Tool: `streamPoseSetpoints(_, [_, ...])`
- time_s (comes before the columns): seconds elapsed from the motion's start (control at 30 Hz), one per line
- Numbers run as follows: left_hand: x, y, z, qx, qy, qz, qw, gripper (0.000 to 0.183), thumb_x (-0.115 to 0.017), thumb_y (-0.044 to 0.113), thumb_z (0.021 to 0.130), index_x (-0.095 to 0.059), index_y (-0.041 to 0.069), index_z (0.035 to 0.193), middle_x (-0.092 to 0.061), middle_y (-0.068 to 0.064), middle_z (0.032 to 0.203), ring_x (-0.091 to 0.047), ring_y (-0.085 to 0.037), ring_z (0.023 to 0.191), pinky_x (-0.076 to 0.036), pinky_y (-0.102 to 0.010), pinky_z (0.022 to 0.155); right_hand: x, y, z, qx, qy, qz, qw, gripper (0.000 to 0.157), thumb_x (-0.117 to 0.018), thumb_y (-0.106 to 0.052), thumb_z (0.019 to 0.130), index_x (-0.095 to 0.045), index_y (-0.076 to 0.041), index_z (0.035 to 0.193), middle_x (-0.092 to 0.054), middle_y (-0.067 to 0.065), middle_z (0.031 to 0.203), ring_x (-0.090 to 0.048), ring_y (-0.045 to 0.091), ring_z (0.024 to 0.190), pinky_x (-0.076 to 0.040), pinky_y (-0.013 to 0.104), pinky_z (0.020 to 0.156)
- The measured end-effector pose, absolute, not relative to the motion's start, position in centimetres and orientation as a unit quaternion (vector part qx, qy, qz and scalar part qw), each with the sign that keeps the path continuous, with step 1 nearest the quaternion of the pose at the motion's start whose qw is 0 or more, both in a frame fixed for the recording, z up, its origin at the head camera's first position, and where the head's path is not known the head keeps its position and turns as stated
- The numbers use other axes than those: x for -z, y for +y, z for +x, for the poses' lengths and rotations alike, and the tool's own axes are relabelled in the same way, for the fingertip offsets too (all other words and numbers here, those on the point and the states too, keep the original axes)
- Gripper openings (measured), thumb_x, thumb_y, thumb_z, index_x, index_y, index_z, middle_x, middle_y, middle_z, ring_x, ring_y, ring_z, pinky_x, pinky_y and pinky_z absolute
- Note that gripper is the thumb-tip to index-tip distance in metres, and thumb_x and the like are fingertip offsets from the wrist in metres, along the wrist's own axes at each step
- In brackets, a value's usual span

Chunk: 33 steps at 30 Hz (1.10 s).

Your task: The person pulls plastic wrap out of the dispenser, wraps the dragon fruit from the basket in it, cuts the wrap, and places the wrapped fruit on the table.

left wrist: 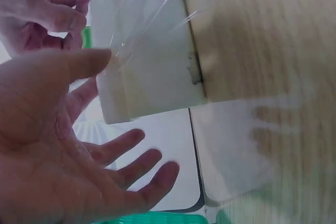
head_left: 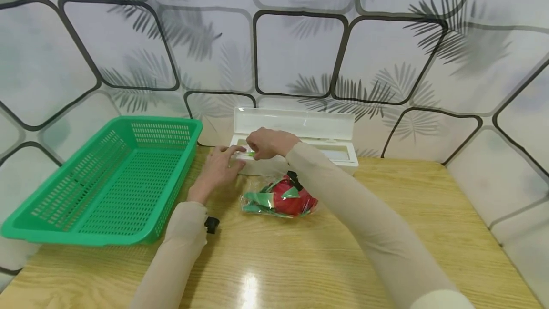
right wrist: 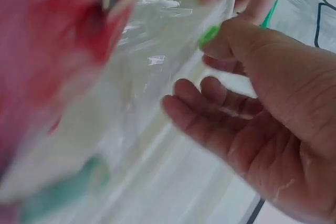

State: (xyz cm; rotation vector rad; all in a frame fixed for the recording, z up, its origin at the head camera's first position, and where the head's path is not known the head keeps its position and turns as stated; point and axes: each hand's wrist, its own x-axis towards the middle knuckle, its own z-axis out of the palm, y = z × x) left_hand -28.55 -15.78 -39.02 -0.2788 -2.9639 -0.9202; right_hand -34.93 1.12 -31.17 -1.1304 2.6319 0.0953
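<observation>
A long white cling film dispenser [head_left: 296, 120] stands against the back wall, its hinged lid raised. My left hand [head_left: 218, 168] grips its left front corner, thumb on the front face and index finger over the top edge; in the left wrist view the other fingers are spread. My right hand [head_left: 270, 143] pinches a small bright green slider [right wrist: 209, 35] at the dispenser's left end, beside the left fingertips. Just in front of the dispenser lies a red and green bundle [head_left: 285, 197] in clear plastic, partly behind my right forearm.
On the left stands a large green perforated basket [head_left: 124, 190], close beside my left forearm. Everything rests on a wooden table [head_left: 274, 261]. Patterned walls [head_left: 300, 51] enclose the table at the back and sides.
</observation>
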Motion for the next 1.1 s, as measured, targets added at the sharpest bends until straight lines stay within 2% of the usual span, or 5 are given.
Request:
streamPoseSetpoints(0.07, [38.9,-15.5,-28.7,0.33,-0.939,-0.096,0.012,0.046,-0.059,0.026,0.102,-0.054,0.012,0.145,-0.042,-0.032,0.149,-0.037,-0.05,0.141,-0.035,-0.066,0.113,31.0,1.7,-34.9,-0.023,0.908,-0.401,0.12,0.009,-0.066,-0.014,0.097,-0.062,-0.007,0.1,-0.064,0.004,0.102,-0.056,0.018,0.092,-0.048,0.032,0.085])
streamPoseSetpoints(0.2, [38.7,-15.8,-28.6,0.39,-0.917,-0.087,0.011,0.052,-0.066,0.022,0.095,-0.055,0.009,0.145,-0.047,-0.029,0.148,-0.04,-0.044,0.139,-0.035,-0.061,0.115,30.8,2.1,-34.8,-0.003,0.9,-0.427,0.091,0.02,-0.066,-0.013,0.097,-0.068,-0.004,0.115,-0.07,0.011,0.118,-0.064,0.026,0.104,-0.054,0.039,0.094])
streamPoseSetpoints(0.4, [39.1,-15.7,-28.6,0.419,-0.905,-0.066,0.029,0.052,-0.07,0.033,0.096,-0.06,0.009,0.141,-0.045,-0.027,0.149,-0.039,-0.041,0.141,-0.036,-0.06,0.115,31.6,2.9,-34.7,0.028,0.891,-0.447,0.078,0.02,-0.066,-0.012,0.098,-0.07,-0.006,0.117,-0.072,0.011,0.11,-0.067,0.025,0.098,-0.055,0.038,0.088])
streamPoseSetpoints(0.73, [40.3,-14.2,-28.3,0.335,-0.916,-0.117,0.188,0.022,-0.074,0.014,0.094,-0.074,0.001,0.112,-0.051,-0.035,0.136,-0.052,-0.05,0.128,-0.046,-0.061,0.105,32.7,2.9,-34.6,0.046,0.88,-0.47,0.056,0.018,-0.064,-0.009,0.098,-0.071,-0.005,0.114,-0.074,0.01,0.102,-0.068,0.023,0.09,-0.056,0.037,0.084])
streamPoseSetpoints(1.1, [41.2,-14.5,-28.2,0.282,-0.92,-0.15,0.226,0.022,-0.07,0.018,0.097,-0.07,0.003,0.113,-0.054,-0.033,0.127,-0.061,-0.049,0.111,-0.055,-0.056,0.092,33.1,2.7,-34.6,0.03,0.885,-0.464,0.034,0.022,-0.062,-0.005,0.096,-0.074,-0.008,0.114,-0.074,0.008,0.097,-0.065,0.02,0.085,-0.055,0.035,0.077])
